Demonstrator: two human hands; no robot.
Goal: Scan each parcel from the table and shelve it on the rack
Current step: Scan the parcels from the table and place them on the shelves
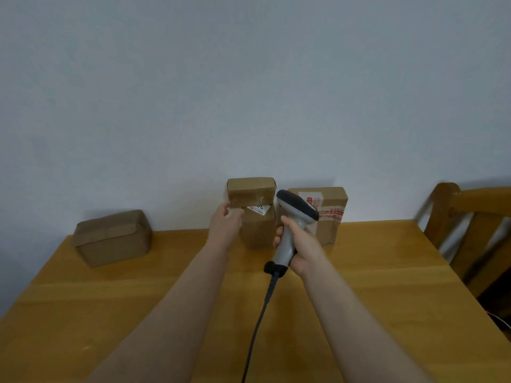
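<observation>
Head view: left hand (226, 220) grips parcel (258, 230) (upright); right hand (302, 250) clutches scanner (297, 208).

Label (259, 209) on middle parcel (257, 230): print blurred, unreadable. Left grip (225, 219) covers that parcel's left edge; its finger positions too blurred to tell. Scanner (296, 214) head hides part of right parcel (330, 217); red tape print there too small to read. Scan window faces away, unseen. Cable (260, 322) and both forearms run off the bottom edge. Chair (470, 230) cut by the right edge, surface (138, 299) by the bottom
</observation>
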